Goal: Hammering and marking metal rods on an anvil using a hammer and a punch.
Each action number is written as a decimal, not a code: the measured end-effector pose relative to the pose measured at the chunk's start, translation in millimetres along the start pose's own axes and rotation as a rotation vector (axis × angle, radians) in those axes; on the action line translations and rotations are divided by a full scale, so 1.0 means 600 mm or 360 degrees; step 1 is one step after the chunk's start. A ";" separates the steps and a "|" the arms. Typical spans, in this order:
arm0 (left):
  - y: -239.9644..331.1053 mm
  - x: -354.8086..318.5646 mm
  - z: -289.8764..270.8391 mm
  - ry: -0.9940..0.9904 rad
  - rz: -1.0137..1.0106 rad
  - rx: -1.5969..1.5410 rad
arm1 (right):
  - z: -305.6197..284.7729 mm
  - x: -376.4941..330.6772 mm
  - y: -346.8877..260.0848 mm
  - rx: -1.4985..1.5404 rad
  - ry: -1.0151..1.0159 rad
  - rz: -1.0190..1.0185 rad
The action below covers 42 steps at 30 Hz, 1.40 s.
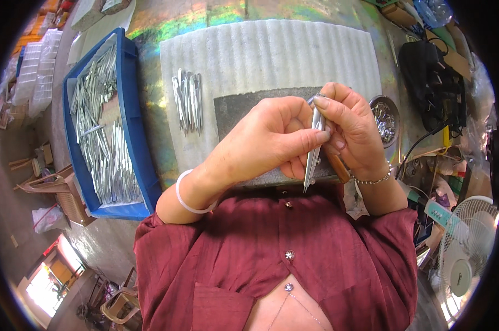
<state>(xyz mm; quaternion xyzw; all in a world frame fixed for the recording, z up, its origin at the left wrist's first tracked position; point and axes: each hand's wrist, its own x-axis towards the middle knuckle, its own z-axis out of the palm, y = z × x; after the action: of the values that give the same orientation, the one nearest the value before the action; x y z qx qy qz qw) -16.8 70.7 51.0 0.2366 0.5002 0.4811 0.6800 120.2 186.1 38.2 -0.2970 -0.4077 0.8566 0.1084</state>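
Close in front of my chest, I hold a slim silver drawing compass [312, 160] with its pointed end downward and small screws on its side. My left hand [271, 132] is closed on it, the thumb pressed along its middle. At its upper end, my right hand [351, 118] pinches it between thumb and fingers. Below the right hand an orange-brown, handle-like piece [339, 168] shows; whether that hand holds it cannot be told. Under the hands are a dark grey mat [233, 113] and a white foam sheet [260, 55]. A bunch of silver metal pieces [188, 102] lies on the foam.
To the left stands a blue tray [138, 121] with many slim silver pieces. A round bowl [394, 101] of small metal parts sits right of my right hand. Beyond it are a black bag-like object [426, 83] and a cable. A white fan [462, 248] stands lower right.
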 end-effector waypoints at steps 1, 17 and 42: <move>-0.003 0.001 0.000 0.0015 0.0021 0.0016 | -0.004 0.002 0.001 -0.0009 0.0004 -0.0021; -0.034 -0.044 -0.002 0.0550 0.0790 -0.0903 | -0.236 0.153 -0.102 -0.2525 0.0708 -0.0879; -0.114 -0.105 0.009 -0.0035 0.0298 -0.0403 | 0.037 -0.050 0.032 -0.0276 -0.0412 0.0159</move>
<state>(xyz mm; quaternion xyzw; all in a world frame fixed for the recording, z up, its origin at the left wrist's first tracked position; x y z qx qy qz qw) 14.7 -13.7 26.7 0.1998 0.4038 0.5991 0.6619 132.2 146.6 46.9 -0.2123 -0.4756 0.8536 -0.0138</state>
